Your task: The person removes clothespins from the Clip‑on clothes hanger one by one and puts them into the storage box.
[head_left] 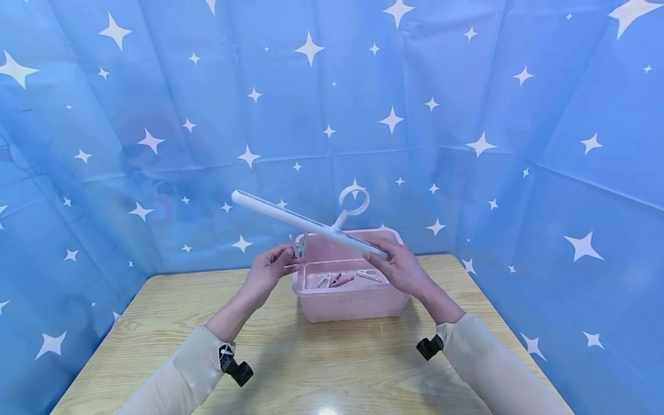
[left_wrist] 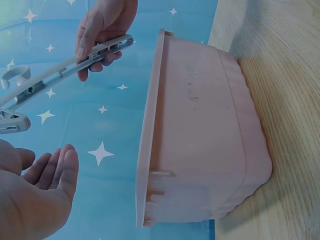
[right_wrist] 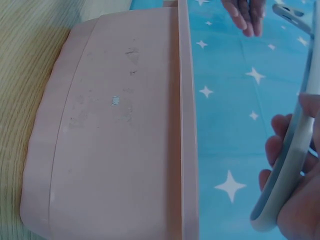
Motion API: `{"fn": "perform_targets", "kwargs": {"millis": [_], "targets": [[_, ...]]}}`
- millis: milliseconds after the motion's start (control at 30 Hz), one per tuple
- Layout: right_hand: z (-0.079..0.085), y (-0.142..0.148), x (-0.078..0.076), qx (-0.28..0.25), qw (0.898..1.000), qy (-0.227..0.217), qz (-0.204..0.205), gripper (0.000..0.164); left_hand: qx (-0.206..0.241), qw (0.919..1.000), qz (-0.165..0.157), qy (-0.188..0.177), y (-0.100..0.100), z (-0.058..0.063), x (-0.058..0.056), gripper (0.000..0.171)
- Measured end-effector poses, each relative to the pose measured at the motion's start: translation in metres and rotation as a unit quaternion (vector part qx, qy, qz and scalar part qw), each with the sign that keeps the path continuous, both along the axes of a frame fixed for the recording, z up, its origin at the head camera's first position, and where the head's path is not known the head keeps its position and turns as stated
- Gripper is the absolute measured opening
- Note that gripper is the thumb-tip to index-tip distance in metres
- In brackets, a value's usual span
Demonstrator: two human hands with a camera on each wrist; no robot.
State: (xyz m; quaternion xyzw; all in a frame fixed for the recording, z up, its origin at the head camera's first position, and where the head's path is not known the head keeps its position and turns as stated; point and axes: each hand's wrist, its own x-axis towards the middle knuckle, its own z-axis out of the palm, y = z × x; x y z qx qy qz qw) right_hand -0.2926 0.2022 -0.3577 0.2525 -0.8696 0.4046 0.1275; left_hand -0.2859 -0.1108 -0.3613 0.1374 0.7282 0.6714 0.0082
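Note:
My right hand (head_left: 396, 265) grips one end of a white hanger (head_left: 290, 216) that has a ring-shaped hook, holding it tilted above a pink plastic tub (head_left: 353, 302). In the left wrist view, the right hand's fingers (left_wrist: 95, 65) curl round the hanger bar (left_wrist: 60, 70). A pale clip (head_left: 300, 248) hangs from the bar near its middle. Just beside that clip is my left hand (head_left: 271, 268); the left wrist view shows this hand (left_wrist: 40, 195) with loosely extended fingers, below the clip (left_wrist: 14, 122), and nothing in its palm.
Inside the tub lie several clips, white ones (head_left: 369, 275) and a pink one (head_left: 341, 280). The tub stands toward the back of a wooden table (head_left: 321, 357). Blue curtains (head_left: 332, 127) with white stars surround the table at the back and sides.

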Motion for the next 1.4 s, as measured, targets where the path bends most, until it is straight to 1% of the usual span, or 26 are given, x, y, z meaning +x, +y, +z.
{"fn": "perform_targets", "kwargs": {"millis": [133,200,367,567,700,800,900,1033,1267,1333,1400], "targets": [[0.0,0.0,0.0,0.0,1.0,-0.002,0.0,0.04,0.033,0.9994,-0.01,0.003,0.0,0.004,0.004,0.039],[0.0,-0.001,0.001,0.0,1.0,-0.004,0.002,0.04,0.059,0.9981,-0.019,0.005,0.001,0.006,0.005,0.041],[0.001,-0.001,0.001,0.002,1.0,-0.004,0.005,0.04,0.119,0.9908,-0.062,0.015,0.003,0.011,0.007,0.049],[0.001,-0.001,-0.003,0.004,1.0,0.007,0.012,0.039,0.151,0.981,-0.117,0.034,0.002,0.014,0.008,0.055],[0.001,-0.001,-0.003,0.004,1.0,0.006,0.012,0.039,0.165,0.9757,-0.138,0.04,0.002,0.015,0.01,0.056],[0.002,-0.001,-0.003,0.004,1.0,0.004,0.01,0.039,0.17,0.9742,-0.143,0.041,0.002,0.016,0.011,0.055],[0.002,-0.002,-0.002,0.004,1.0,0.003,0.01,0.04,0.168,0.9746,-0.143,0.041,0.002,0.017,0.011,0.056],[0.002,-0.002,-0.002,0.004,1.0,0.005,0.014,0.04,0.157,0.9766,-0.14,0.043,0.002,0.017,0.011,0.059],[0.0,-0.003,-0.002,0.0,1.0,-0.004,0.013,0.04,0.14,0.9775,-0.147,0.057,0.001,0.016,0.011,0.063],[0.0,-0.004,-0.001,-0.003,1.0,-0.013,0.01,0.041,0.137,0.9782,-0.144,0.06,0.001,0.016,0.011,0.06],[0.0,-0.004,-0.001,-0.007,1.0,-0.025,0.006,0.041,0.136,0.9794,-0.137,0.059,0.001,0.017,0.011,0.05]]}}
